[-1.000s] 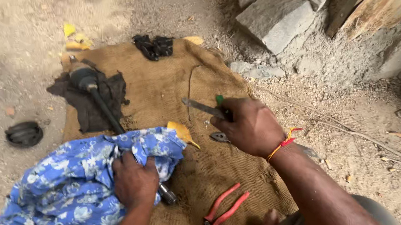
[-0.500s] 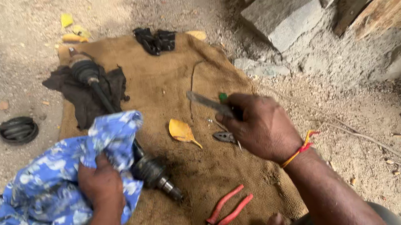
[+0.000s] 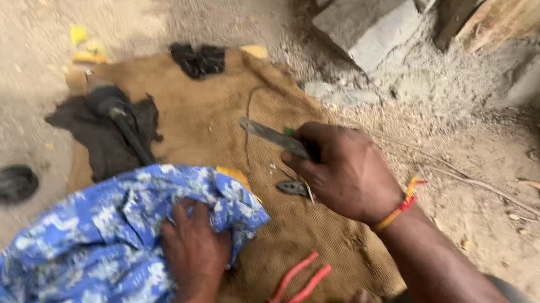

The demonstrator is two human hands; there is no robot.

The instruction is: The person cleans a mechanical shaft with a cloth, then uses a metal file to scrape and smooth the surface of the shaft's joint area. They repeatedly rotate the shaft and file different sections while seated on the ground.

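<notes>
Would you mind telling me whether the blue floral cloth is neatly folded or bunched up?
Bunched up. The blue floral cloth lies in loose, crumpled folds over the burlap mat, and the left hand presses into it, gathering the fabric.

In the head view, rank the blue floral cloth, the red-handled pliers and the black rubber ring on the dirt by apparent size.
1. Blue floral cloth, by far the largest.
2. Red-handled pliers, partly cut off at the frame's edge.
3. Black rubber ring, though it lies farther from the camera, so its place below the pliers is unsure.

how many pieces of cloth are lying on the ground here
4: the burlap sack spread as a mat; a blue floral cloth under the left hand; a dark rag under the shaft at upper left; a small black rag at the sack's far edge. Others may be hidden underneath.
</notes>
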